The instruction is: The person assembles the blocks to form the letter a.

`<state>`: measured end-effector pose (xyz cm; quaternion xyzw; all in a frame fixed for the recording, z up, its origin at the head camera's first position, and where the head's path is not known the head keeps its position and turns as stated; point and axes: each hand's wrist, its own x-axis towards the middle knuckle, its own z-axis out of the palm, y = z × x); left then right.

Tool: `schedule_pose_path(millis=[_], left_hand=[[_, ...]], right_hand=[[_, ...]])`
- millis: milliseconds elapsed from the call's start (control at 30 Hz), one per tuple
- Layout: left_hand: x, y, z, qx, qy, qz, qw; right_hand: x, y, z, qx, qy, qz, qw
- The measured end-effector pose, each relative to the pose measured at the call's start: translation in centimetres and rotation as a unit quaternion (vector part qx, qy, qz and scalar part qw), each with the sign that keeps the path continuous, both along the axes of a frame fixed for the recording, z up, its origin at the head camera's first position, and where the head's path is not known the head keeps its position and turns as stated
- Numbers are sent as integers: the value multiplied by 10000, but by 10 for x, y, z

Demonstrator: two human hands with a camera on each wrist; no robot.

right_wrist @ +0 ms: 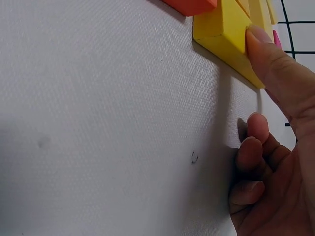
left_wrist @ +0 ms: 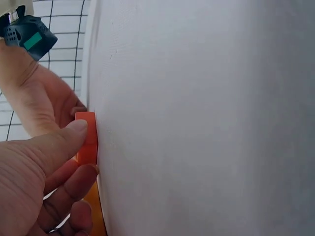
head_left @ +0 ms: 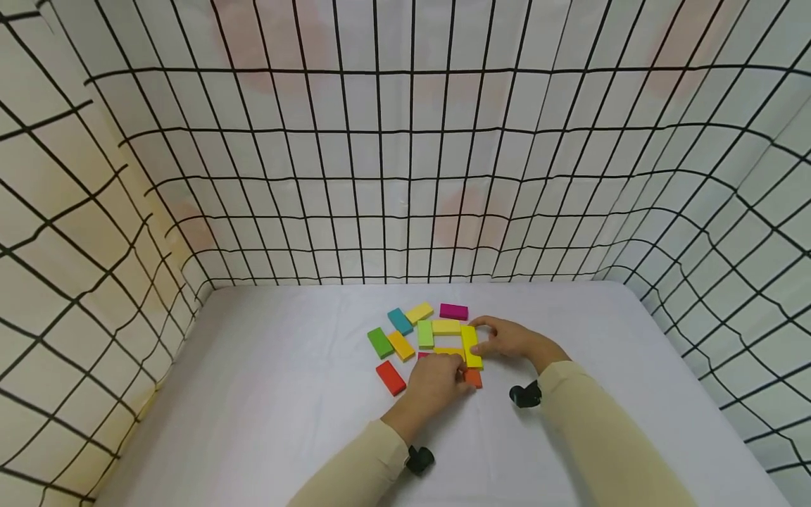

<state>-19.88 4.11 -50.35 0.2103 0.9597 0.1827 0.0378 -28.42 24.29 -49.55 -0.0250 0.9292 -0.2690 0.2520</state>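
Observation:
My left hand (head_left: 436,380) pinches an orange-red block (head_left: 473,379) at the near right corner of a ring of coloured blocks. In the left wrist view the thumb lies on this block (left_wrist: 87,153), with fingers beside it. At the ring's right side, my right hand (head_left: 512,341) grips a bright yellow block (head_left: 471,346). Its thumb (right_wrist: 275,59) presses the yellow block in the right wrist view, while the index finger is hidden there. A light green block (head_left: 425,334), a pale yellow block (head_left: 446,327) and a golden block (head_left: 448,351) adjoin it. The left hand partly covers a magenta block.
Loose to the left lie a red block (head_left: 391,378), a green block (head_left: 380,343), an orange-yellow block (head_left: 401,346) and a blue block (head_left: 400,321). Behind are another yellow block (head_left: 419,313) and a magenta block (head_left: 453,311). Black wire mesh (head_left: 412,176) surrounds the white table (head_left: 266,394).

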Motion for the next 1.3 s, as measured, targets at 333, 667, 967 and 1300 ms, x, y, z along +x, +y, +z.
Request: schedule_pose_path(millis=[333, 667, 967, 1300], left_hand=[[2, 0, -1, 243, -56, 125, 9996], [4, 4, -1, 341, -43, 242, 9991], [2, 5, -2, 107, -177, 330, 9992], [3, 3, -1, 85, -282, 269, 9992]], right_hand=[[1, -3, -1, 23, -46, -97, 9999], [4, 1, -4, -168, 16, -47, 9998], [6, 0, -5, -243, 130, -48, 9996], [11, 0, -5, -348, 158, -113, 9992]])
